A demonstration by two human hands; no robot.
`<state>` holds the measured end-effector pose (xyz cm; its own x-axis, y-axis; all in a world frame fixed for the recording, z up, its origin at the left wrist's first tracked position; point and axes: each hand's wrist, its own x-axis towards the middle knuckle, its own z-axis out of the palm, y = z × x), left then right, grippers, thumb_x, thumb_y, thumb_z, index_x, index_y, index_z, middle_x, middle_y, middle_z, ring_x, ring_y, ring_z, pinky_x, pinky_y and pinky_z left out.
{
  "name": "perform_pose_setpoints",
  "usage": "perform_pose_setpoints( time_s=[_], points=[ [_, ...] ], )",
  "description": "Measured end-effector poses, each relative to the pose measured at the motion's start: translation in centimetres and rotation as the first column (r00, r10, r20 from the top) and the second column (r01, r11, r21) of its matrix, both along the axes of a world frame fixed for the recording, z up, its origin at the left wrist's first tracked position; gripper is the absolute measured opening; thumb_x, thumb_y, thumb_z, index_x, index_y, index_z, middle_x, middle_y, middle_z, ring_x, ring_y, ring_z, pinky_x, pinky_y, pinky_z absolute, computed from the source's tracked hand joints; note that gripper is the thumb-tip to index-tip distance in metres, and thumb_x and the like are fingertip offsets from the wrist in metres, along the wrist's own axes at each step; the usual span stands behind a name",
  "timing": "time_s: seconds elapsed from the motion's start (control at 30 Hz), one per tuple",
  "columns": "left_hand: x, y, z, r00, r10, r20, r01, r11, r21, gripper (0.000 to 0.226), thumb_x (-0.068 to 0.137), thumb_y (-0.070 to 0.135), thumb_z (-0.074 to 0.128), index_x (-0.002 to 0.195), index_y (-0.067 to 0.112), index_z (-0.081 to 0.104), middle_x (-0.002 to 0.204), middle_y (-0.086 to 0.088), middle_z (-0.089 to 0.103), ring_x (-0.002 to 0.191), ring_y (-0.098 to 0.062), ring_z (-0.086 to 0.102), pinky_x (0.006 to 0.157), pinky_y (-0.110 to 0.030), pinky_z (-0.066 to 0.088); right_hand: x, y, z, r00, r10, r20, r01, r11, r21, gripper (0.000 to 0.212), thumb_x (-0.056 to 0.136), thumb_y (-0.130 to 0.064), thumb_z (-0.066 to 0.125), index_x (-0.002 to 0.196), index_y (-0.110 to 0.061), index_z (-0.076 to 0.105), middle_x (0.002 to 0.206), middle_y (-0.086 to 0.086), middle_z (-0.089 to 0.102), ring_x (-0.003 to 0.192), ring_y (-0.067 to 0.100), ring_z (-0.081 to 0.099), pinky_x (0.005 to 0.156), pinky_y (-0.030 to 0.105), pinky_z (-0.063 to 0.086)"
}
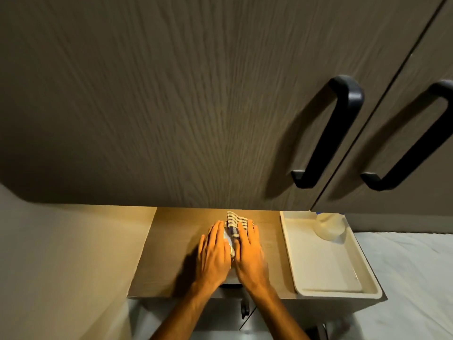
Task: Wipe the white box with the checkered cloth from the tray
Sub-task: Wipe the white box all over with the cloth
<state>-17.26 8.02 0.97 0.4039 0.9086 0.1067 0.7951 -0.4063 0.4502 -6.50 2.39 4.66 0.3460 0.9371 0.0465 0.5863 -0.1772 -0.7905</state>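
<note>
The white box [227,238] lies on the small wooden table [169,261], almost wholly covered by my two hands; only a pale strip shows between them. My left hand [212,253] lies flat on its left side with fingers stretched forward. My right hand [250,253] presses flat on the checkered cloth [234,223], which is bunched over the box's far end and runs under my palm. The cream tray [326,288] sits to the right on the same table.
A white spray bottle [329,227] lies in the tray's far corner. Dark wood cabinet doors [196,94] with black handles [328,133] hang low over the table's back. A wall is at the left, a white bed sheet [416,278] at the right.
</note>
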Motion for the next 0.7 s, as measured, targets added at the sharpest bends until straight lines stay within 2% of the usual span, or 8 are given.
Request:
perform_pose_setpoints(
  time_s=[0.1, 0.23, 0.3, 0.37, 0.47, 0.53, 0.6, 0.7],
  points=[
    [-0.1, 0.1, 0.1, 0.995, 0.007, 0.099, -0.001, 0.998, -0.064, 0.056, 0.104, 0.026, 0.034, 0.155, 0.014, 0.014, 0.165, -0.006, 0.021, 0.152, -0.018, 0.019, 0.126, -0.042, 0.015, -0.3, -1.4, -1.4, 0.964, 0.107, 0.245, -0.099, 0.994, -0.045, 0.078, 0.093, -0.071, 0.01, 0.158, -0.029, 0.001, 0.167, -0.009, -0.009, 0.152, 0.007, -0.018, 0.126, 0.03, 0.001],
    [-0.1, 0.4, -0.7, 1.0, -0.012, 0.02, 0.013, 0.999, -0.033, 0.053, 0.106, 0.027, 0.02, 0.156, 0.014, 0.007, 0.166, -0.004, 0.01, 0.153, -0.016, 0.01, 0.127, -0.039, 0.008, 1.6, 2.4, 0.5, 0.905, 0.231, 0.357, -0.212, 0.973, -0.094, 0.062, 0.102, -0.052, 0.03, 0.157, -0.029, 0.017, 0.166, -0.008, 0.011, 0.155, 0.018, -0.002, 0.128, 0.038, 0.011],
    [0.1, 0.5, -0.9, 1.0, -0.006, -0.009, 0.005, 1.0, -0.015, 0.054, 0.105, 0.028, 0.017, 0.156, 0.015, 0.005, 0.167, -0.002, 0.008, 0.154, -0.015, 0.006, 0.127, -0.036, 0.002, 2.3, 3.6, 1.8, 0.94, 0.203, 0.274, -0.193, 0.979, -0.065, 0.056, 0.098, -0.052, 0.033, 0.149, -0.027, 0.038, 0.157, -0.004, 0.038, 0.149, 0.024, 0.029, 0.119, 0.035, 0.033],
    [0.2, 0.5, -0.8, 1.0, 0.02, -0.022, -0.02, 1.0, 0.002, 0.055, 0.104, 0.031, 0.018, 0.156, 0.015, 0.006, 0.167, -0.002, 0.01, 0.154, -0.016, 0.006, 0.126, -0.039, 0.004, 2.3, 3.7, 1.9, 0.988, 0.103, 0.116, -0.101, 0.995, -0.028, 0.041, 0.101, -0.042, 0.04, 0.137, -0.027, 0.05, 0.143, -0.001, 0.054, 0.133, 0.021, 0.048, 0.101, 0.017, 0.042],
    [0.3, 0.2, -0.8, 0.998, 0.03, -0.063, -0.029, 0.999, 0.013, 0.059, 0.101, 0.036, 0.005, 0.156, 0.013, 0.006, 0.166, -0.005, 0.007, 0.154, -0.02, 0.006, 0.127, -0.043, 0.006, 1.4, 1.7, 0.5, 1.0, 0.01, -0.023, -0.01, 1.0, -0.016, 0.048, 0.103, -0.036, 0.046, 0.15, -0.027, 0.037, 0.156, -0.006, 0.04, 0.137, -0.001, 0.034, 0.092, -0.009, 0.027],
    [0.2, 0.2, -1.2, 0.997, 0.005, -0.083, -0.004, 1.0, 0.006, 0.056, 0.104, 0.033, 0.012, 0.156, 0.013, 0.004, 0.165, -0.005, 0.001, 0.154, -0.022, 0.002, 0.127, -0.045, 0.005, 0.7, 0.1, -0.6, 0.997, 0.071, 0.041, -0.069, 0.997, -0.034, 0.061, 0.102, -0.042, 0.045, 0.157, -0.03, 0.019, 0.164, -0.014, 0.017, 0.147, -0.002, 0.012, 0.114, 0.007, 0.02],
    [-0.2, 0.3, -1.7, 0.988, -0.038, -0.148, 0.039, 0.999, -0.001, 0.055, 0.106, 0.029, 0.015, 0.156, 0.012, -0.002, 0.164, -0.006, -0.007, 0.154, -0.022, -0.004, 0.127, -0.046, 0.002, 0.8, 0.1, -0.8, 0.95, 0.174, 0.261, -0.167, 0.985, -0.049, 0.065, 0.101, -0.045, 0.043, 0.157, -0.032, 0.012, 0.163, -0.017, 0.004, 0.15, 0.003, -0.006, 0.126, 0.03, 0.009],
    [-0.2, 0.5, -1.6, 0.988, -0.05, -0.143, 0.055, 0.998, 0.028, 0.054, 0.105, 0.027, 0.009, 0.155, 0.011, -0.003, 0.165, -0.008, -0.005, 0.154, -0.022, -0.004, 0.127, -0.043, -0.005, 1.9, 2.9, 1.0, 0.899, 0.246, 0.361, -0.242, 0.969, -0.056, 0.056, 0.1, -0.047, 0.043, 0.152, -0.03, 0.03, 0.161, -0.009, 0.028, 0.153, 0.02, 0.018, 0.124, 0.037, 0.025]
  ],
)
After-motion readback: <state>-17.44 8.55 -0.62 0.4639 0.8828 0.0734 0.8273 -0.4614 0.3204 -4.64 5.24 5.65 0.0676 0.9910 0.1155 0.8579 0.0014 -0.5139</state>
